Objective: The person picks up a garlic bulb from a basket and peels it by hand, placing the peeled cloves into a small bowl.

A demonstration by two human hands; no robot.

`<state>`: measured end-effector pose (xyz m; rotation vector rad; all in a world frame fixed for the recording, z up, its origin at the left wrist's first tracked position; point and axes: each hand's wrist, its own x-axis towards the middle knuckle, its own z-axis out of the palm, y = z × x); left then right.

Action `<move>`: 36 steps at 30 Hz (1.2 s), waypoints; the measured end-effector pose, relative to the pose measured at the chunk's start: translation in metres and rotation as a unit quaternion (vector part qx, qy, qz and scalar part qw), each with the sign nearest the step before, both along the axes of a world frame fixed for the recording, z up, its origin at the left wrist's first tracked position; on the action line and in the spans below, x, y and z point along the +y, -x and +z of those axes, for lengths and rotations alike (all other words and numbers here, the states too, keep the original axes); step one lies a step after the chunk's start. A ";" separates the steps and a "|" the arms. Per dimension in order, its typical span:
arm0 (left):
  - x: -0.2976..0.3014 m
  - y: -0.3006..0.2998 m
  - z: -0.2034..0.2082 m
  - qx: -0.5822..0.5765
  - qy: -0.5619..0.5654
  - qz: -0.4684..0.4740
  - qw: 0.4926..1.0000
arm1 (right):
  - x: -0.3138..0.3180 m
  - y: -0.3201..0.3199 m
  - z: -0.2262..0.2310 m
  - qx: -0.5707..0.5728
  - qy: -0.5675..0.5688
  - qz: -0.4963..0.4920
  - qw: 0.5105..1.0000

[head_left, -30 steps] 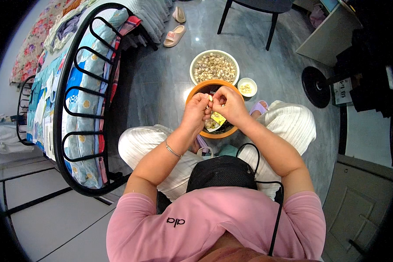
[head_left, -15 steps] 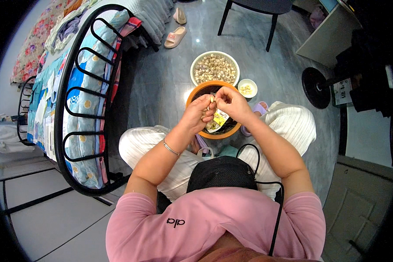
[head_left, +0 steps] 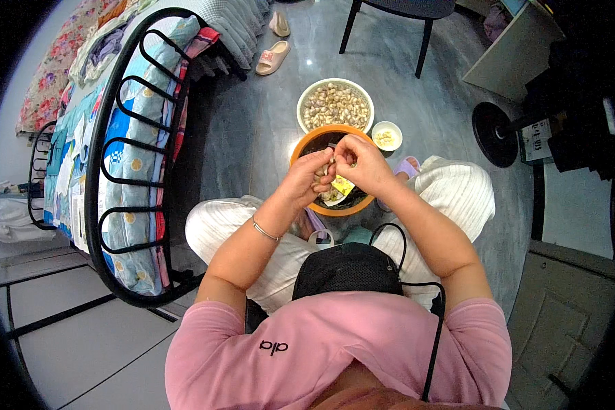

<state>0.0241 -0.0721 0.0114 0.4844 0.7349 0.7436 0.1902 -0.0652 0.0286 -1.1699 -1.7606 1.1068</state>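
My left hand (head_left: 310, 175) is closed, with several garlic cloves (head_left: 319, 179) tucked in its curled fingers. Its thumb and forefinger meet my right hand (head_left: 359, 162), whose fingertips are pinched together at a small pale clove, mostly hidden by the fingers. Both hands hover over an orange-rimmed bucket (head_left: 363, 206) with a dark inside and a yellow-and-white wrapper (head_left: 341, 186) in it. Just beyond the bucket stands a white basin (head_left: 301, 109) full of unpeeled garlic cloves (head_left: 333, 104). To its right, a small white bowl (head_left: 397, 142) holds a few pale peeled cloves (head_left: 385, 139).
A bed with a black metal frame (head_left: 94, 184) stands at the left. Beige slippers (head_left: 273, 57) lie on the grey floor beyond it. A dark chair (head_left: 406, 8) is at the far side, a round black stand base (head_left: 493, 134) at the right. A black cable (head_left: 436, 342) runs down my front.
The pale clove between my fingertips showed more plainly before and is now mostly covered. My right fingers have curled in slightly; both hands stay over the bucket.
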 end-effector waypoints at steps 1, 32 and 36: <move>0.000 0.001 -0.001 0.000 0.000 0.000 1.000 | 0.000 0.000 0.000 0.000 0.000 0.000 1.000; 0.002 -0.001 -0.005 -0.029 -0.044 0.031 0.998 | 0.004 -0.007 -0.001 0.088 0.072 -0.021 0.993; 0.001 -0.004 -0.007 0.043 -0.063 0.065 0.995 | 0.004 -0.006 -0.006 -0.025 -0.077 -0.002 0.997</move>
